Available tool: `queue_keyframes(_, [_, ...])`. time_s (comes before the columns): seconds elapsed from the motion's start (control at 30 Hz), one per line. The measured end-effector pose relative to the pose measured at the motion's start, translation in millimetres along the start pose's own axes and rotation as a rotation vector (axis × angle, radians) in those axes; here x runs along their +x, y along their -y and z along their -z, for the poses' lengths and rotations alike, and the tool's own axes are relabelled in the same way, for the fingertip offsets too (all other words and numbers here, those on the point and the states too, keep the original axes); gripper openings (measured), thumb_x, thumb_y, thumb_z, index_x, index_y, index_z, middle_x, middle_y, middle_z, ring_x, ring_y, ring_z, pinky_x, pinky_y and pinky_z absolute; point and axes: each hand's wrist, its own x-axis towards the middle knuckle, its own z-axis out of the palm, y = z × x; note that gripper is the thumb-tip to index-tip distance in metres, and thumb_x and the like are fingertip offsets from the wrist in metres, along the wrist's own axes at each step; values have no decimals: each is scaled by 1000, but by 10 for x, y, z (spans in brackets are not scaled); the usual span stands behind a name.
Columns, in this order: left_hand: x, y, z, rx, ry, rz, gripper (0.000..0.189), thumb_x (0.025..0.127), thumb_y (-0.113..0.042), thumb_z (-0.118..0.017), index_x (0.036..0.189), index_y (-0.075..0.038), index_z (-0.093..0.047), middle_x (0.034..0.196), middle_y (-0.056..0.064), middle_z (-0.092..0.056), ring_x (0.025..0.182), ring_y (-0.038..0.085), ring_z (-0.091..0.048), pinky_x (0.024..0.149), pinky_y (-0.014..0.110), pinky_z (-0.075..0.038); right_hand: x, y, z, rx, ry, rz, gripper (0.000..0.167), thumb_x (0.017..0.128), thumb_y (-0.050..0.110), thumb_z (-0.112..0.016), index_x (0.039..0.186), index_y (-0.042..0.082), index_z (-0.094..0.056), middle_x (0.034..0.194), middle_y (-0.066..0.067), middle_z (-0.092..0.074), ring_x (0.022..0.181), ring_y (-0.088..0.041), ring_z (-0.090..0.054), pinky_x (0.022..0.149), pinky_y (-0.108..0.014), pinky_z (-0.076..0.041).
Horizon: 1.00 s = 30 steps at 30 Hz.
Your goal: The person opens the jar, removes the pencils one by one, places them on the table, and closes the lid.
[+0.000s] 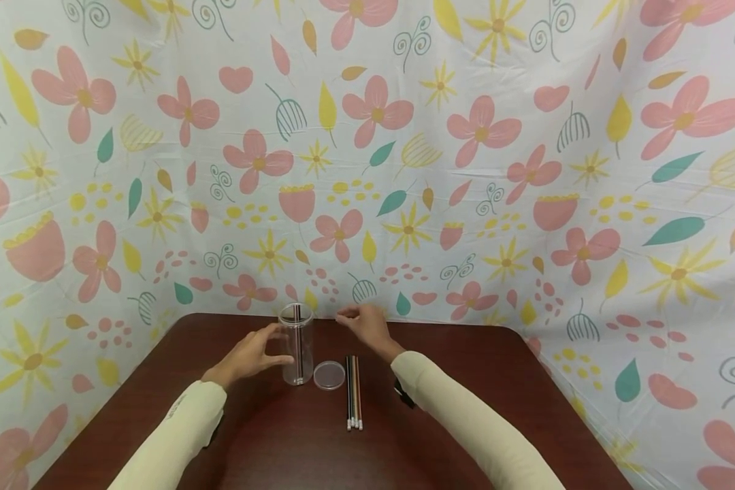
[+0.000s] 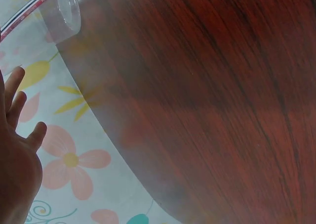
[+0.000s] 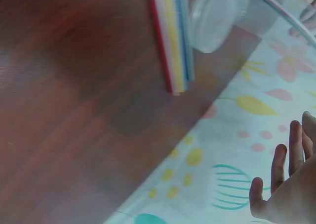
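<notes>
A tall clear jar [image 1: 306,344] stands upright at the back of the table, with a dark, slim pencil [image 1: 298,333] inside. My left hand [image 1: 251,354] is at the jar's left side, thumb across its front and fingers near its upper wall. In the left wrist view those fingers [image 2: 15,108] look fairly straight beside the jar [image 2: 66,16]. A round clear lid [image 1: 329,375] lies just right of the jar's base. Several pencils [image 1: 354,391] lie side by side right of the lid, white ends toward me. Beyond them my right hand [image 1: 367,329] hovers, fingers loosely bent, nothing visible in it.
The dark red wooden table [image 1: 465,408] has its far edge against a flowered cloth [image 1: 404,170], which also hangs at both sides. My right sleeve [image 1: 465,415] crosses over the table's right part.
</notes>
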Motion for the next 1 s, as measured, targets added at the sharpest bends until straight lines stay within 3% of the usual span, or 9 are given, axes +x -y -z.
queue_keyframes(0.47, [40,-23,13,-10,10,2,79,86,-48,-84,147,-11,-51,134,8,-69,130,33,-61,104,59,-48,337,657,7,-15,23,117,17,95,24,-79,105,11,-82,96,-2,-80,82,-15,-74,65,-24,-56])
queue_keyframes(0.83, [35,-69,25,-32,18,2,76,89,-42,-83,148,-8,-50,135,10,-68,130,34,-60,105,59,-48,372,789,-67,-33,32,164,17,93,21,-82,105,10,-83,95,-2,-80,78,-16,-73,57,-20,-46])
queue_keyframes(1.0, [31,-64,23,-32,16,2,76,89,-41,-83,148,-7,-49,135,11,-68,130,34,-60,105,59,-47,387,848,-109,-51,65,159,22,92,25,-82,108,10,-82,93,-1,-80,78,-13,-73,59,-19,-49])
